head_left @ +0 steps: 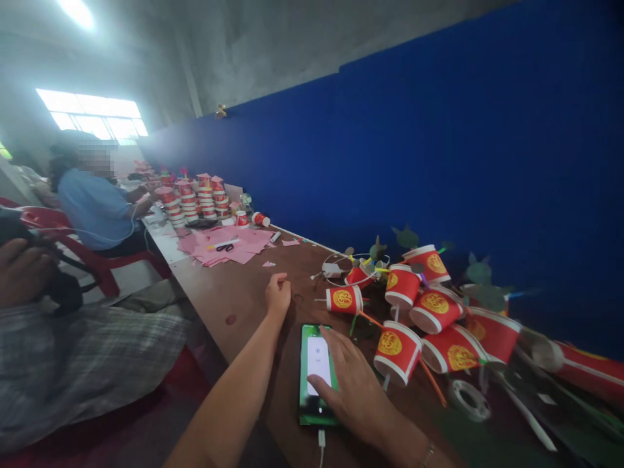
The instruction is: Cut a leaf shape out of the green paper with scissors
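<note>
A smartphone (314, 370) with a lit green-and-white screen lies flat on the brown table (234, 299), a white cable plugged into its near end. My right hand (353, 383) rests over the phone's right side, the thumb touching the screen. My left hand (277, 296) lies on the table beyond the phone, fingers loosely curled, holding nothing. Just right of my hands lies a heap of red paper cups (429, 325) with gold emblems, straws and green paper shapes.
A tape roll (470, 400) lies near the cups. Pink paper sheets with scissors (225, 247) and stacked red cups (195, 198) sit farther along the table. A person in blue (95, 208) sits on a red chair at left. A blue wall runs behind.
</note>
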Demonstrator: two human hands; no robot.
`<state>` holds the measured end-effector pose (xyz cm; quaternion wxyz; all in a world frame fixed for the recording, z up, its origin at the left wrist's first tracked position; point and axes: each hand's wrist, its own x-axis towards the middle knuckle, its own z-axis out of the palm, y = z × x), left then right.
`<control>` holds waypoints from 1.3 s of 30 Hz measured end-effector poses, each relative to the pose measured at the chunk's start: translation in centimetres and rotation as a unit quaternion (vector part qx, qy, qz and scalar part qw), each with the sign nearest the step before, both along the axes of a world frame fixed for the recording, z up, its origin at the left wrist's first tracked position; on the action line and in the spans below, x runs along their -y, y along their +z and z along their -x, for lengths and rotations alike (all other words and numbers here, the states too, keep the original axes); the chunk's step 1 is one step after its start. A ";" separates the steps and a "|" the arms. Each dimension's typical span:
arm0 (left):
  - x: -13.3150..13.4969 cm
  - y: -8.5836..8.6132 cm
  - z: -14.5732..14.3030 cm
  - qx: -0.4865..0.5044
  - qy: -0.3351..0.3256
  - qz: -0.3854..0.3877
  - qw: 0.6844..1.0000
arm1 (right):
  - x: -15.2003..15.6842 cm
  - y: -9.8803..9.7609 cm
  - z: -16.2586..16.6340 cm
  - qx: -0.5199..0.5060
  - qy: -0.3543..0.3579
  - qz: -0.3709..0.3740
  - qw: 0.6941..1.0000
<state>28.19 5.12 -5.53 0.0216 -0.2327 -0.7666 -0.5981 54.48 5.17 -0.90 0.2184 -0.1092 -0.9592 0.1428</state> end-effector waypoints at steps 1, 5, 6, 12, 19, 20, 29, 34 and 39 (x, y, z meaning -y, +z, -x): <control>0.0 0.0 0.0 0.002 0.000 -0.001 1.000 | -0.2 -0.4 0.4 -0.003 -0.007 0.001 1.000; -0.1 -0.2 0.1 0.010 -0.001 -0.005 1.000 | -0.9 -1.7 1.2 -0.004 -0.016 -0.005 1.000; -0.1 -0.2 0.1 0.011 -0.002 -0.006 1.000 | -1.1 -1.9 1.2 -0.002 -0.015 -0.006 1.000; 0.0 -0.1 0.0 0.008 -0.003 -0.006 1.000 | -1.5 -1.3 0.4 -0.070 0.002 -0.035 0.997; 0.0 -0.1 0.1 0.011 0.001 -0.004 1.000 | -1.6 -1.5 -0.1 -0.056 -0.012 -0.020 0.998; 0.0 0.0 0.1 0.012 0.002 -0.004 1.000 | -1.6 -1.5 0.0 -0.049 -0.016 -0.020 0.999; -0.2 -0.3 0.0 0.013 0.003 -0.015 1.000 | -1.3 -0.6 1.9 0.023 -0.030 0.004 0.999; -0.1 -0.1 0.1 0.019 0.006 -0.015 1.000 | -1.4 -0.6 1.2 -0.034 -0.017 0.006 0.999; 0.1 0.0 0.0 0.028 0.007 -0.017 0.999 | -1.8 -0.6 -0.4 -0.110 0.000 0.080 0.991</control>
